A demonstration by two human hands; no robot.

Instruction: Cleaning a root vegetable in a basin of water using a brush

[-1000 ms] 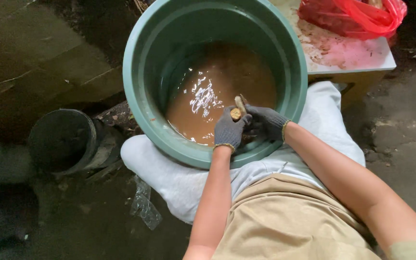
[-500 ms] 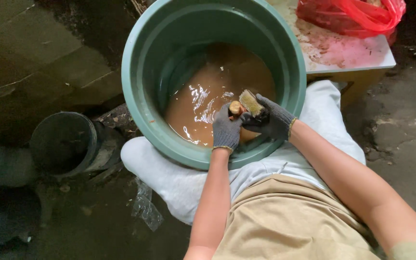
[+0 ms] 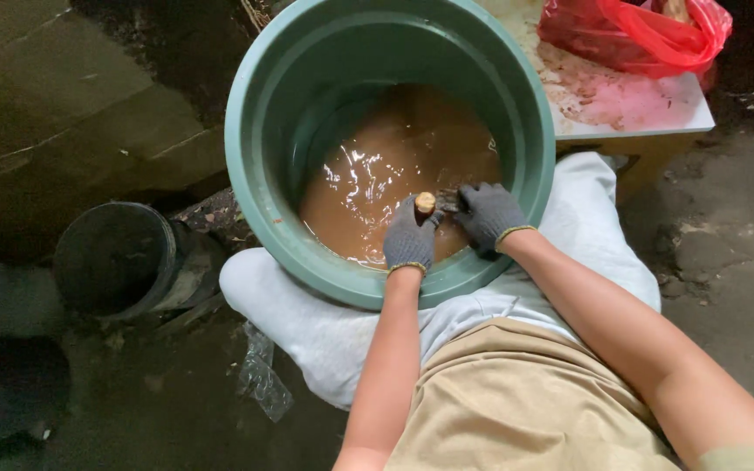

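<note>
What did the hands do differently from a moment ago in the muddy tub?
The right hand lowered the flat brush-like piece it had raised half a second ago; it now sits low against the small round thing that the left hand grips. Both gloved hands stayed over the brown water in the green tub.

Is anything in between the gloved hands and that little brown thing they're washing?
Nothing visible. The left hand already grips the small brown piece, and the right hand touches it from the other side, just above the muddy water in the green tub.
</note>
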